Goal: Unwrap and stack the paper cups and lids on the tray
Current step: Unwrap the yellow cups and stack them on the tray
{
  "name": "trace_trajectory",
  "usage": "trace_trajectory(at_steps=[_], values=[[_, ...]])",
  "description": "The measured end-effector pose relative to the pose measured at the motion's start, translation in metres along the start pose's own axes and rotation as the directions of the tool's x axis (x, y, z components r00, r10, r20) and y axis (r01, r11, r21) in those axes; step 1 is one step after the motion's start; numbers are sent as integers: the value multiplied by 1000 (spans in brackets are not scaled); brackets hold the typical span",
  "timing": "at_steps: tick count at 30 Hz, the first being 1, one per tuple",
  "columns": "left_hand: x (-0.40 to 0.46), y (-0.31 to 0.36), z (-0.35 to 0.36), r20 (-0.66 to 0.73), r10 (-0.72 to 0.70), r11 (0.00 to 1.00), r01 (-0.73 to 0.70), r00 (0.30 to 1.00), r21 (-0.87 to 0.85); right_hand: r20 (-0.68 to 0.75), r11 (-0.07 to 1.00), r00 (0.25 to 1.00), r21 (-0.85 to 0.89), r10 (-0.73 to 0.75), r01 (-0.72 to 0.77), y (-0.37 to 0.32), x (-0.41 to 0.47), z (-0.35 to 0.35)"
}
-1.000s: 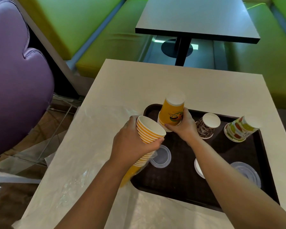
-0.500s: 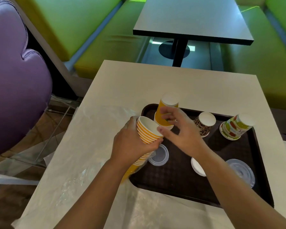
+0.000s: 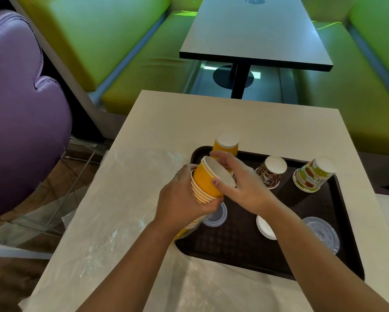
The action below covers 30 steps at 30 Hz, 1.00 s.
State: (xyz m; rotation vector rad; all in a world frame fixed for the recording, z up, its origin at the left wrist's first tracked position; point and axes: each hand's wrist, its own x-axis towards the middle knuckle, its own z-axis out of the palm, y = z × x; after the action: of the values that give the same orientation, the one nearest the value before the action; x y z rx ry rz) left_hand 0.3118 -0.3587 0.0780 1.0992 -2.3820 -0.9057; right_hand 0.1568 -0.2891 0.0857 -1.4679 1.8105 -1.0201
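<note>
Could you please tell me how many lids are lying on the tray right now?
3: a clear lid at the tray's left edge, partly behind the left hand; a white lid mid-tray, partly behind the right forearm; a large clear lid near its right edge. Arms may hide others.

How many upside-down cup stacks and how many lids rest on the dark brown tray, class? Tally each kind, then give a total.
Upside-down cup stacks: 3, the orange stack, the leopard-print stack, the fruit-print stack
Lids: 3, the small clear plastic lid, the white lid, the large clear plastic lid
Total: 6
</note>
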Motion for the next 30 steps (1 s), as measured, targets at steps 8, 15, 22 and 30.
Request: trace_trajectory(at_steps=[8,15,22,30], values=[[-1,1,1,25,20,1000,-20,999,-20,342,940,935,-279,-94,197,-21,2,-46],[2,-1,-5,-25,-34,998,32,999,-56,211,738,967,-629,-140,244,-35,12,-78],[4,-4,-8,-2,-66,997,65,998,-27,-53,869,981,-474,-188,141,-5,30,-84],[7,-6,-9,12,-93,995,93,996,-45,-280,847,958,523,68,93,-6,52,-51]])
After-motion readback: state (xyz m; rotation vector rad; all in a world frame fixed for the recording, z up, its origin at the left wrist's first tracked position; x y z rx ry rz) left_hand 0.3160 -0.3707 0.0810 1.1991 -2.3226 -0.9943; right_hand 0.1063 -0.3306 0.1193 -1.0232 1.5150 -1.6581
